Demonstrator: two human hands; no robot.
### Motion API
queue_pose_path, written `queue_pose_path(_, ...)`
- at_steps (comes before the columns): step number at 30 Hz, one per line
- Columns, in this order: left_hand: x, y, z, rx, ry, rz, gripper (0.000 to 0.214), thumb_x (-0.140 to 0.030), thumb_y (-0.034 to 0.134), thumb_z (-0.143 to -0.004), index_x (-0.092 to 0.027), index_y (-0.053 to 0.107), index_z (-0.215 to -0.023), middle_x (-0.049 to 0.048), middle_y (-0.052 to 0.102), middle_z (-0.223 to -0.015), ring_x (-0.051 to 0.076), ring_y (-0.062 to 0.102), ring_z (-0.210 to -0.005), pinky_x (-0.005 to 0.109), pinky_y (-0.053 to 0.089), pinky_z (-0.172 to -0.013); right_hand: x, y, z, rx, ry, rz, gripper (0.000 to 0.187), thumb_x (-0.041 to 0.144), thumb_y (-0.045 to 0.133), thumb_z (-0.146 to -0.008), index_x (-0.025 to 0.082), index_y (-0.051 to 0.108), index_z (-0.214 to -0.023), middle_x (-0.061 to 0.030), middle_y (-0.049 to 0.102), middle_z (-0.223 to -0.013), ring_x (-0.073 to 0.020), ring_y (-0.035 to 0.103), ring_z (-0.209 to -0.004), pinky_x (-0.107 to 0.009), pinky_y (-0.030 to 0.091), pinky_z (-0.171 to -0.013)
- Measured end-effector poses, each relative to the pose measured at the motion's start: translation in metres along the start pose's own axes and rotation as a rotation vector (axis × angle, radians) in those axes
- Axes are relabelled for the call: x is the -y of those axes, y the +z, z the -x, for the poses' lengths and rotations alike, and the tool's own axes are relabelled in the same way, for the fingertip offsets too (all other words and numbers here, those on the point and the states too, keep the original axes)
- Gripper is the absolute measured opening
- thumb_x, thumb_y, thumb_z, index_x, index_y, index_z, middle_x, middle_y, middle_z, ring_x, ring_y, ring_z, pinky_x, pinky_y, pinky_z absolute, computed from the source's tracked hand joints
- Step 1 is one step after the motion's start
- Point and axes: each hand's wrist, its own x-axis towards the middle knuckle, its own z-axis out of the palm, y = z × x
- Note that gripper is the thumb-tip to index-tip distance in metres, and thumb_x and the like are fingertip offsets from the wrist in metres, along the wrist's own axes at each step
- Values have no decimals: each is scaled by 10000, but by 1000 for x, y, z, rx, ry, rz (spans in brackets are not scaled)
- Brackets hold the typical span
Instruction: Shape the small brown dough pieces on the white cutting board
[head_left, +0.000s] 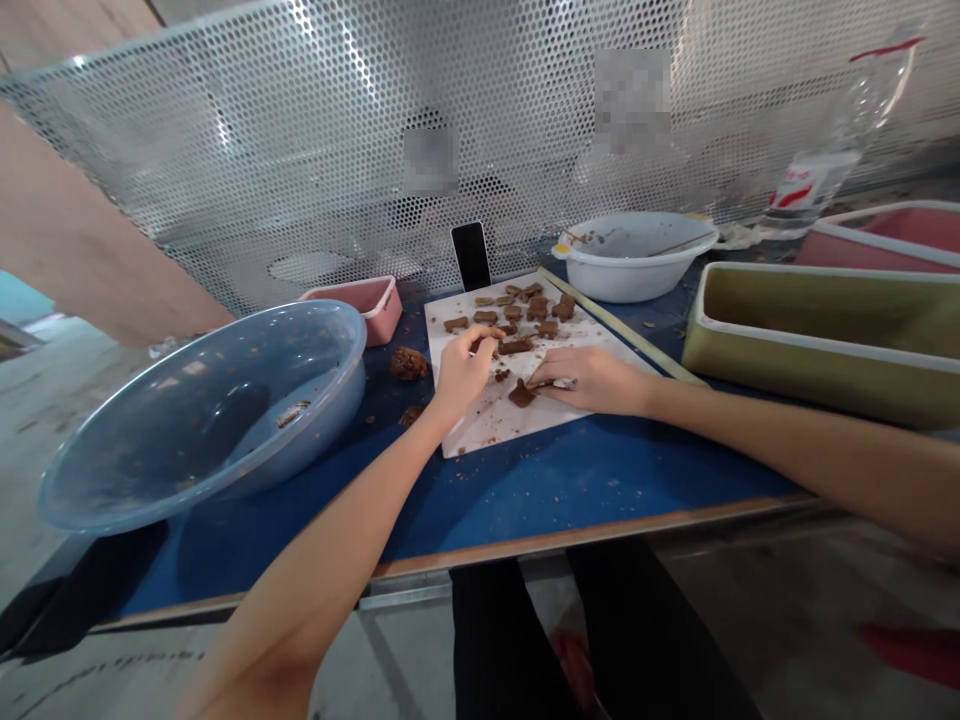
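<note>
A white board (480, 430) lies on the blue tabletop, scattered with dark crumbs. Toward its far side sit several small brown clay-like pieces (537, 308), some shaped like little blocks. My left hand (466, 368) is over the board's left half, fingers curled into a pinch; whatever they hold is hidden. Just right of those fingertips is a longer brown piece (515, 346). My right hand (589, 378) rests low on the board, its fingertips closed at the edge of a flat brown clay-like piece (522, 394). Something pale shows under the right fingers, too small to name.
A large blue basin (300, 325) stands left, beside brown lumps (409, 363) and a pink tray (384, 308). Behind the board a phone (471, 256) leans on perforated metal. Right are a wooden strip (637, 340), white basin (637, 275), green planter (795, 365) and plastic bottle (825, 165).
</note>
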Motion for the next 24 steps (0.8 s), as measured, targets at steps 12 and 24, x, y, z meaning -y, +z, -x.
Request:
queue_pose_path(12, 4, 0, -1, -12, 23, -7, 217, -262, 586, -1009, -227, 800, -993, 39, 769, -871, 203, 676, -809, 317, 543, -749, 3, -4, 0, 15, -44, 70, 224, 335, 621, -1090, 230, 812, -1142, -90, 834, -1065, -243, 784, -994, -380, 627, -938)
queue_pose_path(24, -14, -2, 8, -71, 157, -86, 228, -197, 524, -1048, -213, 747, -1090, 80, 800, -1110, 214, 697, -907, 346, 555, -853, 8, -13, 1, -2, 29, 121, 224, 270, 598, -1022, 244, 747, -1188, -89, 818, -1094, -274, 776, -995, -412, 616, -923)
